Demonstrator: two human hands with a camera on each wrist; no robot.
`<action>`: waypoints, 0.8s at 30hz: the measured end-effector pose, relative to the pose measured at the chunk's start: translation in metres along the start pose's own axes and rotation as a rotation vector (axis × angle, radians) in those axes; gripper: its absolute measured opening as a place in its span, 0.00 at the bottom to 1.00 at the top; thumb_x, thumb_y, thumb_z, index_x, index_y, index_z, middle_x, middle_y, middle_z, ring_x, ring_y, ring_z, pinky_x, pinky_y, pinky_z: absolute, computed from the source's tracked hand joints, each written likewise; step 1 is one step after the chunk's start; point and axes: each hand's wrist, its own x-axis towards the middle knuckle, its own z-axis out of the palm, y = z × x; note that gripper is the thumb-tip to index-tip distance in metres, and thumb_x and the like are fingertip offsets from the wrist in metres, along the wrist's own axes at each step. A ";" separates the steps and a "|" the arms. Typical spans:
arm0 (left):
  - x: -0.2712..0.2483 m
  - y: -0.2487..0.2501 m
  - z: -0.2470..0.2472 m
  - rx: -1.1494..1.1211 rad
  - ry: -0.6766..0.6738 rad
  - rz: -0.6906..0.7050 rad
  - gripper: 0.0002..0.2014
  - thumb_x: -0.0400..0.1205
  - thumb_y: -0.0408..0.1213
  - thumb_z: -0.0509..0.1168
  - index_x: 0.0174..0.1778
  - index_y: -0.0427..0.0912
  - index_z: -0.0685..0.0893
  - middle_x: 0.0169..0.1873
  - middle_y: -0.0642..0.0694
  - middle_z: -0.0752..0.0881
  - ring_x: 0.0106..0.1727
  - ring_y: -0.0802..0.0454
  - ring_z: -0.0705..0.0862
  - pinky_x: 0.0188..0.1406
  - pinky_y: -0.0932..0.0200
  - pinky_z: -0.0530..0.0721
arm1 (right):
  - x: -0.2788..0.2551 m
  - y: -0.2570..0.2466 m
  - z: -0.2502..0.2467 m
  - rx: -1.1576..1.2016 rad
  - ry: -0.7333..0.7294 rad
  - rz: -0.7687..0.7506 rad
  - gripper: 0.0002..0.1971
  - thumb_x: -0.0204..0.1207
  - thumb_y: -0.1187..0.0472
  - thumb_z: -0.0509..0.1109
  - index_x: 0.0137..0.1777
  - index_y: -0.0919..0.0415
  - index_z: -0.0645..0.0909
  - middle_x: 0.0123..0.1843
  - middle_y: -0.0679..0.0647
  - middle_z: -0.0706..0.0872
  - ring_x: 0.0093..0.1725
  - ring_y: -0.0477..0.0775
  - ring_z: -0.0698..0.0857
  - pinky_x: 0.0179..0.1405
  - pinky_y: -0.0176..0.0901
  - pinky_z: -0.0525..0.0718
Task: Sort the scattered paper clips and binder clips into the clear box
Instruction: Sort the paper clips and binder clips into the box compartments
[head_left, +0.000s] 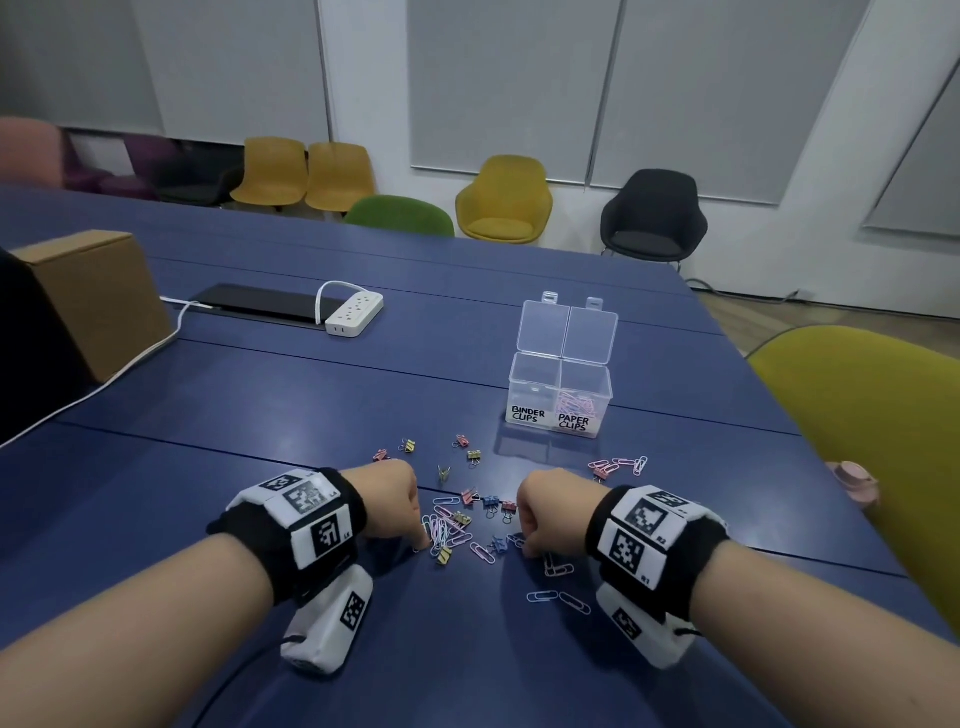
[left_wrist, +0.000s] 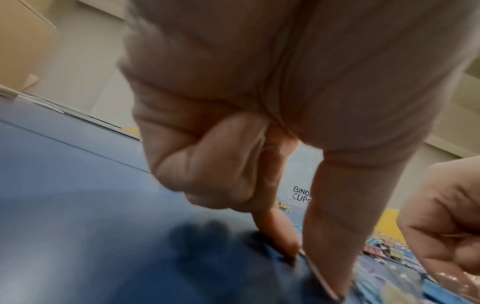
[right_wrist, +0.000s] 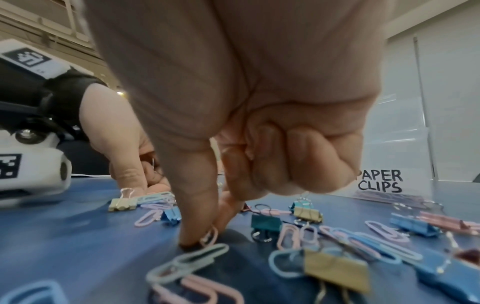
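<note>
The clear box (head_left: 560, 387) stands open on the blue table, its left half labelled BINDER CLIPS and its right half, labelled PAPER CLIPS, holding pink clips. Pastel paper clips (head_left: 441, 525) and small binder clips (head_left: 491, 503) lie scattered between my hands. My left hand (head_left: 422, 543) has thumb and index tips down on the table at the pile's left edge. A paper clip loop (left_wrist: 271, 147) shows tucked in its curled fingers. My right hand (right_wrist: 206, 234) pinches a pink paper clip (right_wrist: 210, 236) against the table with thumb and index finger, its other fingers curled.
A white power strip (head_left: 354, 313) with its cable and a black panel lie at the back left, beside a cardboard box (head_left: 93, 301). A yellow chair (head_left: 872, 441) is at the table's right edge. More paper clips (head_left: 618, 465) lie right of the pile.
</note>
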 end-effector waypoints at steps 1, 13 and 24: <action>0.000 0.002 0.000 0.005 -0.005 0.005 0.08 0.73 0.43 0.74 0.35 0.44 0.84 0.25 0.50 0.79 0.27 0.53 0.76 0.29 0.65 0.77 | 0.000 0.000 0.000 -0.002 0.002 -0.006 0.12 0.68 0.55 0.77 0.46 0.63 0.86 0.46 0.58 0.91 0.48 0.60 0.89 0.51 0.53 0.89; -0.005 0.004 0.001 -0.184 -0.037 -0.093 0.09 0.81 0.32 0.55 0.36 0.39 0.75 0.34 0.42 0.78 0.25 0.53 0.69 0.22 0.64 0.69 | 0.000 -0.006 -0.001 -0.095 -0.004 -0.038 0.08 0.68 0.63 0.68 0.30 0.59 0.73 0.29 0.55 0.77 0.33 0.59 0.77 0.36 0.44 0.81; 0.005 -0.007 -0.019 -1.527 -0.178 -0.103 0.11 0.81 0.32 0.55 0.32 0.40 0.71 0.22 0.47 0.74 0.16 0.57 0.72 0.08 0.70 0.66 | -0.013 0.052 -0.019 1.767 0.026 0.019 0.11 0.75 0.69 0.56 0.32 0.57 0.68 0.27 0.52 0.72 0.21 0.47 0.65 0.20 0.35 0.63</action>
